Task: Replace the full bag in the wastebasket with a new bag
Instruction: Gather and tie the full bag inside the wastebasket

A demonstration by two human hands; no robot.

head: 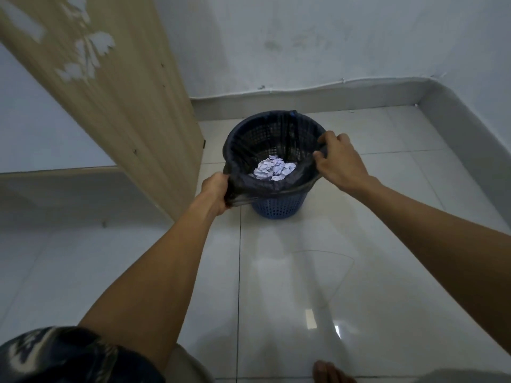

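Head view, nearest first: a bare foot (329,372) shows at the bottom edge on the glossy tile floor (276,272), well clear of the work. Further out, the left hand (214,193) has its fingers curled tight around a bunch of the bag (279,183) at the near-left rim. The right hand (338,158) pinches the film at the right rim, thumb inside and fingers over the edge. The bag is thin, dark and soft, and sits in the blue basket (279,208) with its top folded over the rim. Crumpled paper (273,168) lies low inside, so the load is likely light; the slack film may slip or tear, and gathering it at the rim seems the safest hold. A wooden panel (124,106) stands close on the left, while the wall (304,37) lies behind; neither blocks a straight lift.
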